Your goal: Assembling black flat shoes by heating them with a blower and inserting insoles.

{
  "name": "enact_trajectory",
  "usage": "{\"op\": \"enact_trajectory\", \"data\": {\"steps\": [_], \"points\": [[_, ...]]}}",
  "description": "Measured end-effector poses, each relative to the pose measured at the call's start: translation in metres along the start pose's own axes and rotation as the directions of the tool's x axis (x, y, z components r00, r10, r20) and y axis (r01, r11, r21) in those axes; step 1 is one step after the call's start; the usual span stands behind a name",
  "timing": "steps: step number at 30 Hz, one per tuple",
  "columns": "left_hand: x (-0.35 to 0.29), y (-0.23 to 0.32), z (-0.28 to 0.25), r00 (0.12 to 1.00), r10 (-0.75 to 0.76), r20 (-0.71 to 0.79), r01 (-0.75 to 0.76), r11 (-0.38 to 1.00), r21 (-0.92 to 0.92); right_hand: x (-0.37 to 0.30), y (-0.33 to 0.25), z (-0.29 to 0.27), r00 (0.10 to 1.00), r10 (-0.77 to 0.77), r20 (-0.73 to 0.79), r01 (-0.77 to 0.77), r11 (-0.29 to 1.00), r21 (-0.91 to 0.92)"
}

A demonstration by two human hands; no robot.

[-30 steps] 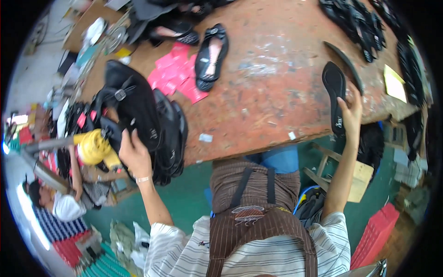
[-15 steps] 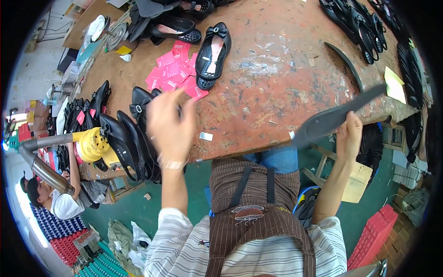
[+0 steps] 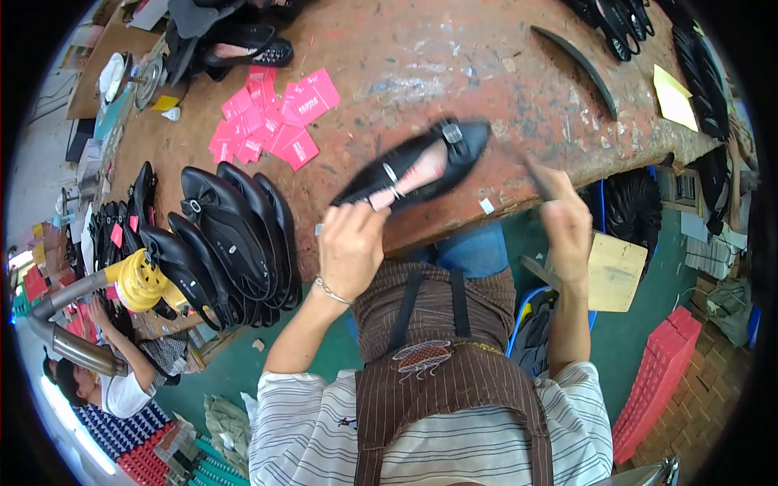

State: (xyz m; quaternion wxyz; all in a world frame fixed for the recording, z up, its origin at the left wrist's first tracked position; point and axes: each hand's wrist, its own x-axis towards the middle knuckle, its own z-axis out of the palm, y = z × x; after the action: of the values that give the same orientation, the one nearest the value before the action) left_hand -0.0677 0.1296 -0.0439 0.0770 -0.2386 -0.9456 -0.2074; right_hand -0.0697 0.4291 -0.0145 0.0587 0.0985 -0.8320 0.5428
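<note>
My left hand (image 3: pixel 350 253) grips a black flat shoe (image 3: pixel 405 168) by its heel, above the near edge of the table. The shoe has a bow with a buckle at the toe and a pink lining with a white piece inside; its toe points right. My right hand (image 3: pixel 563 223) is closed on a thin, flat black insole (image 3: pixel 538 176), seen almost edge-on and blurred, just right of the shoe's toe. Left of my left hand stands a row of black shoes (image 3: pixel 235 235). Beyond it on the table lie several pink cards (image 3: pixel 267 117).
A curved black strip (image 3: pixel 579 65) and a yellow paper (image 3: pixel 674 99) lie on the worn table (image 3: pixel 389 77). More black shoes stand at the far right (image 3: pixel 620 28) and far left (image 3: pixel 243 50). A yellow duct fitting (image 3: pixel 139 283) is at the left, near another person (image 3: pixel 121 368).
My left hand has picked up the shoe from the pink cards and brought it nearer, toe to the right. My right hand has moved left with the insole, turning it edge-on.
</note>
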Motion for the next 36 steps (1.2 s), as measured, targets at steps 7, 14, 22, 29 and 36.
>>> {"op": "enact_trajectory", "data": {"steps": [7,14,22,29,36], "points": [[-0.061,0.005,0.009,0.893,-0.282,-0.35,0.247,0.958,-0.143,0.017,0.017,0.099,0.873,-0.301,0.383,0.407,0.883,-0.235],[-0.075,-0.018,0.044,0.685,-0.728,-0.024,0.572,0.558,-0.601,0.024,0.02,0.155,0.836,-0.281,0.472,0.381,0.915,-0.13],[-0.058,-0.031,0.06,0.603,-0.795,-0.064,0.569,0.485,-0.664,0.021,0.024,0.165,0.821,-0.24,0.518,0.39,0.898,-0.203],[-0.052,-0.036,0.066,0.536,-0.844,-0.02,0.577,0.383,-0.721,0.037,0.039,0.17,0.479,-0.391,0.786,0.489,0.863,0.131],[-0.054,-0.044,0.064,0.618,-0.78,-0.095,0.586,0.539,-0.605,0.01,0.017,0.131,0.752,-0.019,0.659,0.491,0.684,-0.539]]}}
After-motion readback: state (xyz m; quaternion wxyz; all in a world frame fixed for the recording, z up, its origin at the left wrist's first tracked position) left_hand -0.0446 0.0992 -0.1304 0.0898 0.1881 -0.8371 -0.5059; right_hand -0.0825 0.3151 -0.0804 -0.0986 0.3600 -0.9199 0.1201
